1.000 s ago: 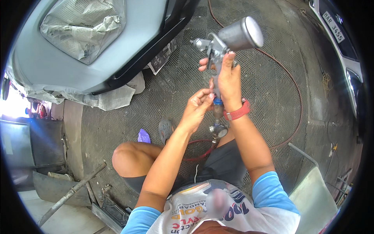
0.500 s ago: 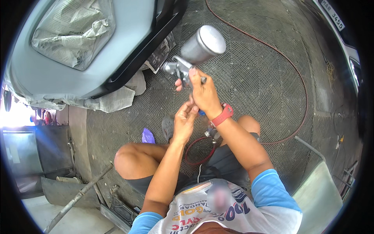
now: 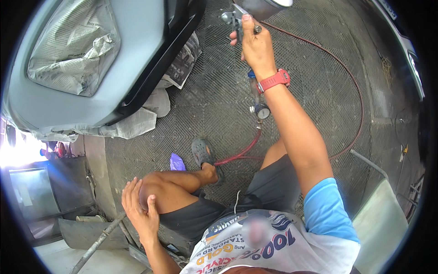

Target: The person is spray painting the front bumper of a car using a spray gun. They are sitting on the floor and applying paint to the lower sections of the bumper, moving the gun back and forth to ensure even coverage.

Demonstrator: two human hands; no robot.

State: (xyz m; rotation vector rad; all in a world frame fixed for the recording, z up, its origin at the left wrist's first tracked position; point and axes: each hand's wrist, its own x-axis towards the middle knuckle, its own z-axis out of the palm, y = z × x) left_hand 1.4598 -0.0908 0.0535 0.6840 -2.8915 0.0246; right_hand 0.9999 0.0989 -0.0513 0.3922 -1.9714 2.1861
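My right hand (image 3: 256, 45), with a red watch on the wrist, is wrapped round the handle of a metal spray gun (image 3: 237, 23) at the top of the view. The gun's silver cup (image 3: 267, 8) is partly cut off by the upper edge. Below the handle hang a small filter with a blue top and a round pressure gauge (image 3: 262, 111), joined to a red air hose (image 3: 248, 148). My left hand (image 3: 140, 208) rests open beside my bent knee, fingers spread, holding nothing.
A grey-primed car bumper (image 3: 137, 55) with newspaper masking (image 3: 77, 50) stands at the upper left. A purple scrap (image 3: 177, 162) lies by my shoe (image 3: 202, 152). The long hose (image 3: 349, 82) curves over the ridged floor mat. Metal pipes and panels (image 3: 93, 235) lie at the lower left.
My right arm has stretched up and forward with the spray gun. My left hand has let go beneath the gun handle and moved down left to my knee.
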